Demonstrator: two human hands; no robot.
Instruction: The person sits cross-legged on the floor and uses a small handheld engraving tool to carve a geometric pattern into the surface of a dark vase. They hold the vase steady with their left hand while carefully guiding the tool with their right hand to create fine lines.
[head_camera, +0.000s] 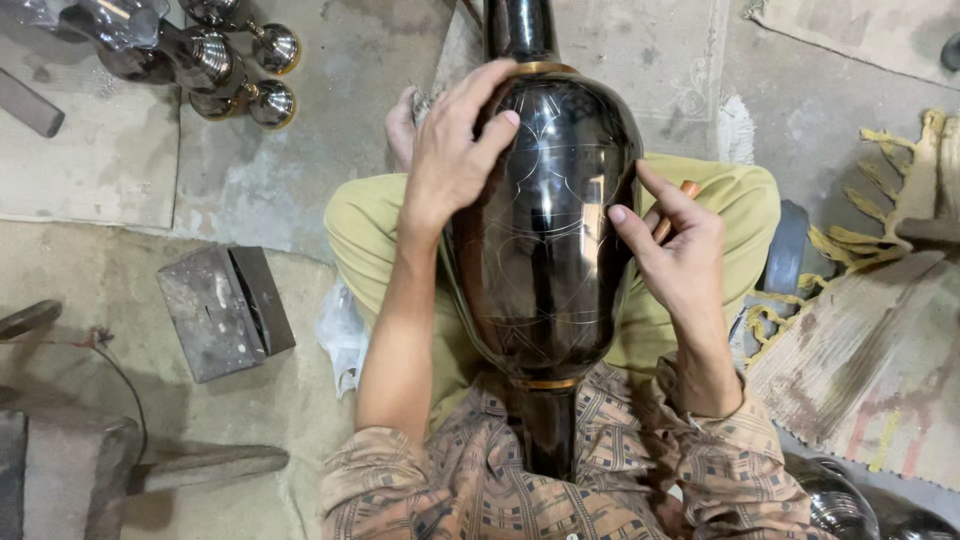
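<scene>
A large glossy black metal vase (545, 230) with thin engraved curved lines and brass bands lies across my lap, neck pointing away. My left hand (455, 150) rests spread over its upper left shoulder, steadying it. My right hand (675, 255) sits against the vase's right side and grips a thin wooden-handled tool (672, 215), whose tip is hidden behind my fingers. My legs in yellow-green trousers (365, 230) are folded under the vase.
Several shiny metal vessels (215, 60) stand at the upper left on the concrete floor. A dark metal block (225, 310) lies left of my knee. Worn fringed mats (880, 340) lie to the right. More polished metalware (850, 505) shows at the bottom right.
</scene>
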